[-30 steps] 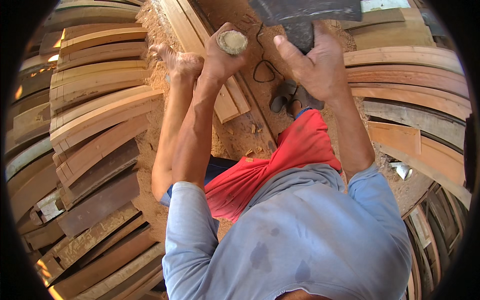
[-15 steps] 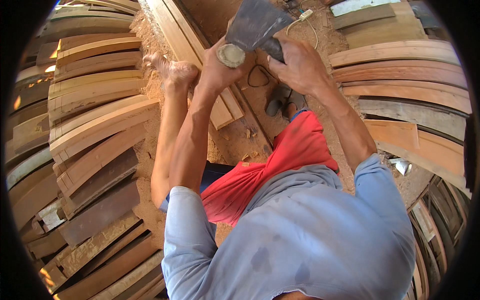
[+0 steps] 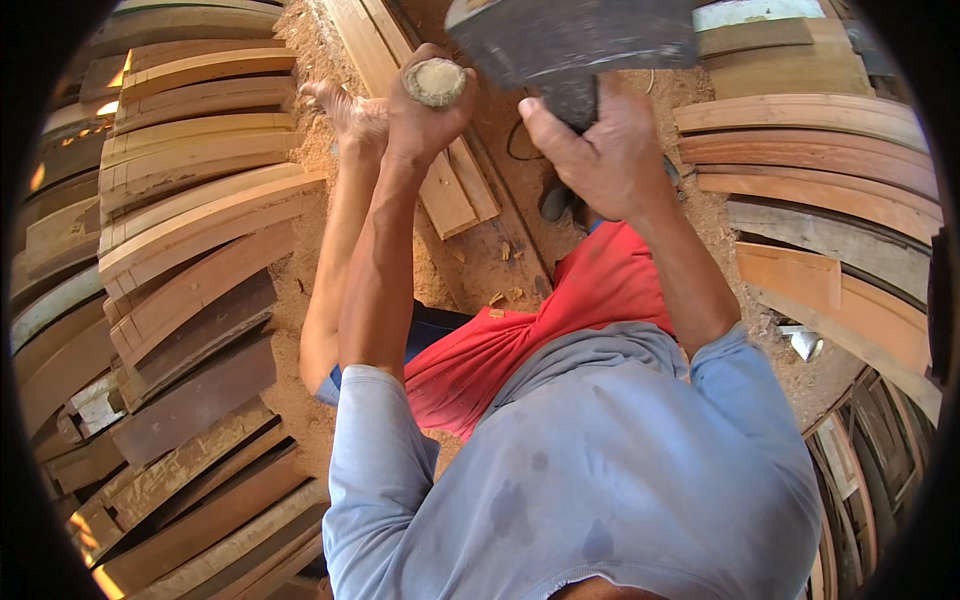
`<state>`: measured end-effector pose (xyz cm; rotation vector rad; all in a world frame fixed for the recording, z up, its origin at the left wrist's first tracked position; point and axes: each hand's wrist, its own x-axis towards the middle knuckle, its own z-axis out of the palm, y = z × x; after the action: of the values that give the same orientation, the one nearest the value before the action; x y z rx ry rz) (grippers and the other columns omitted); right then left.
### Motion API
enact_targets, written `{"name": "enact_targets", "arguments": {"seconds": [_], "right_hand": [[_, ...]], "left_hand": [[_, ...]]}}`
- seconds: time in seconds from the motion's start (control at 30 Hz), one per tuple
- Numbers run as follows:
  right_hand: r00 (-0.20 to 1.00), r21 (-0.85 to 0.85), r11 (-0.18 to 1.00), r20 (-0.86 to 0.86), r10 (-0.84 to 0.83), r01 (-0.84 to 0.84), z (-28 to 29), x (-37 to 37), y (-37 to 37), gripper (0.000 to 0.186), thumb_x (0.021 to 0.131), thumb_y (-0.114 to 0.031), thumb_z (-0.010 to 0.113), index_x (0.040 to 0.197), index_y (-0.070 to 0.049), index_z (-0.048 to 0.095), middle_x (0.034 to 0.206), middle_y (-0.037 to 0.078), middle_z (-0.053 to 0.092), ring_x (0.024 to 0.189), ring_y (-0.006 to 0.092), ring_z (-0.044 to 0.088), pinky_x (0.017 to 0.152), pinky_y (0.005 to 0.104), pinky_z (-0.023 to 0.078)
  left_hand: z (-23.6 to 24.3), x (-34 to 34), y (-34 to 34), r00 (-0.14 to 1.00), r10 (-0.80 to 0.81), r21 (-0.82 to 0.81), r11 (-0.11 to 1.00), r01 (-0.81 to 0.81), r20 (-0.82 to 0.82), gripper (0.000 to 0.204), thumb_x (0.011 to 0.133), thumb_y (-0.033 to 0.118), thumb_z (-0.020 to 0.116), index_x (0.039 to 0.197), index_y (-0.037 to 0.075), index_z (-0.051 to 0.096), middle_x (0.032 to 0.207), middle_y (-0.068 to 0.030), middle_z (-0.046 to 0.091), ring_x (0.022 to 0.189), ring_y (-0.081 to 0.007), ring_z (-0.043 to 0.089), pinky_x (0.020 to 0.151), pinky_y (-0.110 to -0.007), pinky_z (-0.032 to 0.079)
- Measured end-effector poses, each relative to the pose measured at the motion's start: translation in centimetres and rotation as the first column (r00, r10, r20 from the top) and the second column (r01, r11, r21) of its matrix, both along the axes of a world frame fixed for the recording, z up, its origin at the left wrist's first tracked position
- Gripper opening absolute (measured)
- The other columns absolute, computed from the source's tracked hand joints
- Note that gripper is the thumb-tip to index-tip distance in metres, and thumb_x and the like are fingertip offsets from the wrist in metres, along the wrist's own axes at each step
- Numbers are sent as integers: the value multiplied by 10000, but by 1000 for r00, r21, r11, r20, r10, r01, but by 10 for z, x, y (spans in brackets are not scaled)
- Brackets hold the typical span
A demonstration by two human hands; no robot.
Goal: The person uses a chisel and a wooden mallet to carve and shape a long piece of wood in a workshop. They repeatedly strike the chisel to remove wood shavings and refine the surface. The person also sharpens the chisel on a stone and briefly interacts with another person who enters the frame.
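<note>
Both gripping, our left hand (image 3: 428, 112) around a round-ended stick (image 3: 436, 83), our right hand (image 3: 625, 150) around a dark tool (image 3: 574, 98), perhaps a hatchet, its broad head (image 3: 590, 38) near the stick, boards (image 3: 455, 195) beneath

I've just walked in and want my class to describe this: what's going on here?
A person's left hand grips a round-ended piece, its end facing up; the right hand grips a dark, broad-bladed tool by its handle. In this view the blade does not overlap the piece. Planks lie lower down, partly hidden by the left hand. Boards line both sides.
</note>
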<state>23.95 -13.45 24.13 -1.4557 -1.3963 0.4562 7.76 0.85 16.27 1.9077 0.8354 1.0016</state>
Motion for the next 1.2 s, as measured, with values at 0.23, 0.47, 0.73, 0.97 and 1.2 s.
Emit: {"name": "enact_targets", "arguments": {"seconds": [0.23,0.47,0.73,0.97,1.2], "right_hand": [[966,8,990,-222,-134,139,25,19,-10,238,912,-182,758,1032,-19,633,770,29,655,659,112,623,607,288,519],[934,109,974,-325,-153,197,26,29,-17,203,916,-132,773,1017,-23,635,792,12,658,632,70,608,581,236,511],[935,95,975,-318,-161,200,29,36,-25,191,920,-111,762,1017,-18,627,746,12,643,622,69,602,574,235,497],[918,160,967,-376,-128,200,34,39,-23,177,923,-94,756,1014,-21,623,749,18,642,623,71,599,578,240,497],[925,137,967,-344,-159,217,34,37,-22,165,914,-68,758,1005,-30,626,790,12,652,632,63,599,582,227,495]], "left_hand": [[-2,1,0,997,-17,-52,999,13,-78,168,862,60,730,894,68,565,754,18,563,738,-64,542,656,-242,472],[3,1,-6,999,26,-26,999,-27,-43,168,867,78,736,880,58,570,747,11,565,725,-69,547,645,-251,476],[-5,9,-8,999,2,-43,999,-4,-32,150,864,64,725,874,53,576,751,14,584,732,-53,546,655,-244,484],[-8,12,-6,997,0,-90,996,-8,-84,165,851,77,744,886,52,584,760,12,596,743,-57,558,677,-241,499],[-20,13,-4,997,-22,-194,981,6,-78,168,828,67,747,902,66,596,766,18,601,743,-63,561,687,-249,506]]}}
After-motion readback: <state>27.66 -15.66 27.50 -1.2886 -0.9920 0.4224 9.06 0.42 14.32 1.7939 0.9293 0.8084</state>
